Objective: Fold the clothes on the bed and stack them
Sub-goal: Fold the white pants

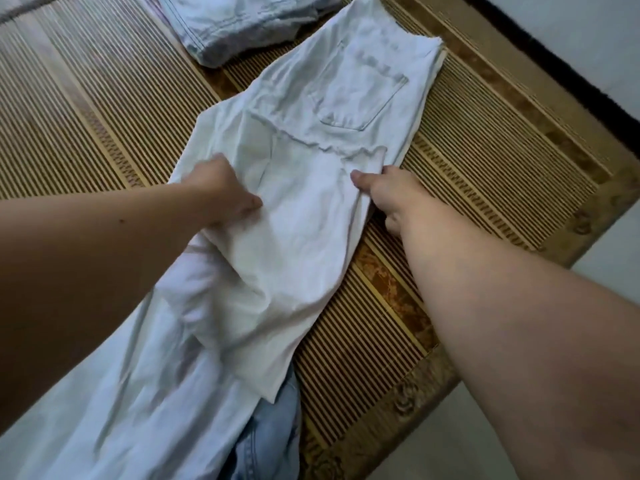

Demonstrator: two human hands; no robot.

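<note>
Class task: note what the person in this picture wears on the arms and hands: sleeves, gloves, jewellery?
The left hand and the right hand are bare: no gloves, no watch or bracelet at either wrist. No ring shows, though most fingers are hidden. Both arms are uncovered as far as the picture reaches; no sleeve is in view.

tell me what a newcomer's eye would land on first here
The pale trousers, back pocket up, lie diagonally across the middle of the striped bamboo mat, with the left hand and right hand gripping their two side edges. A folded pale denim pile sits at the top, and blue jeans peek out at the bottom.
</note>
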